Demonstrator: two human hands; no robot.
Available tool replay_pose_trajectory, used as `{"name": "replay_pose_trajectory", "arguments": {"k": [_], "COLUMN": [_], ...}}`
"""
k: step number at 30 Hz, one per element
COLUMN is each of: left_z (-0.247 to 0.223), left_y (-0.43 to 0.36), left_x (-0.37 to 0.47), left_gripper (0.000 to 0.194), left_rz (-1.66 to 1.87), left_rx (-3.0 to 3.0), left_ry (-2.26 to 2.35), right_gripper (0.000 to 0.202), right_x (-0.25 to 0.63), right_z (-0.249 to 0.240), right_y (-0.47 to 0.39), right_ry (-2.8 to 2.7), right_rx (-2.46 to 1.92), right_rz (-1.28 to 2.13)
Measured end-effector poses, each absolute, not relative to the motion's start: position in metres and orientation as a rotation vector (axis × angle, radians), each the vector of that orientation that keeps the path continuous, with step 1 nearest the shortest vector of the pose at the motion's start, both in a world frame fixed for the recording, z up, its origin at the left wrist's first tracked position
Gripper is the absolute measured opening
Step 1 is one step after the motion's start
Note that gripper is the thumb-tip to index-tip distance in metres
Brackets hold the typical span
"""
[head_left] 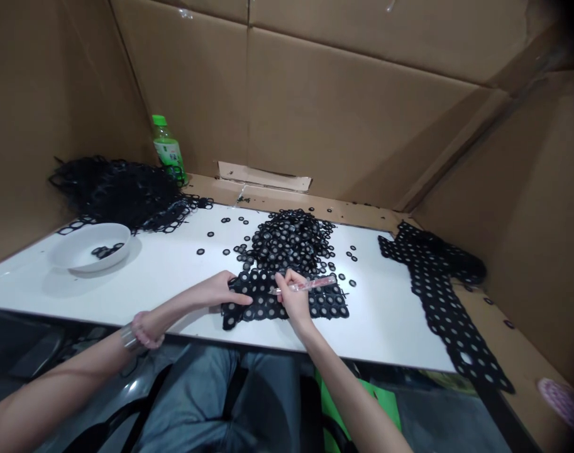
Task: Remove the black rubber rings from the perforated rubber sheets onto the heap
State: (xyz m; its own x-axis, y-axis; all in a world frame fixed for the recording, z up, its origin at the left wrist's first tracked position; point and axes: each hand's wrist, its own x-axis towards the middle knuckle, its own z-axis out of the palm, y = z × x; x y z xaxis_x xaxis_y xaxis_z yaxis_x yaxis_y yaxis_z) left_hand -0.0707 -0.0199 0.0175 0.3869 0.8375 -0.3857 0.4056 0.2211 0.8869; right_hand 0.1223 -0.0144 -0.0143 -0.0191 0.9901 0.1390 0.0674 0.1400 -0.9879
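Observation:
A black sheet with rows of pale round spots (327, 306) lies flat near the table's front edge. My left hand (223, 290) grips its left end, thumb on top and fingers partly hidden behind the edge. In my right hand (293, 297) is a slim pen-like tool (317, 284) with a clear and reddish barrel, its tip pointing left onto the sheet. Whether the tip touches the sheet I cannot tell. Just behind the sheet rises a heap of small black rings (287, 239), with several loose ones scattered around it.
On the left stand a white bowl (67, 253) with a few black pieces and a tangled pile of black scraps (121, 192). A green-capped bottle (168, 151) is behind them. A longer spotted black strip (440, 296) hangs over the right edge. Cardboard walls (343, 107) enclose the white table (173, 277).

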Motion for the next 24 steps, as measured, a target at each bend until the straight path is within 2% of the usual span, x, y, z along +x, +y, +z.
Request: {"name": "replay_pose_trajectory", "arguments": {"k": [4, 9, 24], "left_z": [0.021, 0.018, 0.025], "left_y": [-0.015, -0.013, -0.032], "left_x": [-0.080, -0.086, -0.066], "left_gripper": [0.030, 0.032, 0.033], "left_rz": [0.296, 0.283, 0.655], "left_rx": [1.649, 1.678, 1.272], "left_ry": [1.276, 1.251, 1.266], "right_gripper": [0.029, 0.025, 0.027], "right_x": [0.121, 0.121, 0.114], "right_z": [-0.015, -0.016, -0.011], "right_y": [-0.014, -0.014, -0.020], "right_ry": [-1.442, -1.534, -1.703], "right_rx": [-1.176, -1.216, -1.175], "right_rz": [1.059, 0.981, 0.866]}}
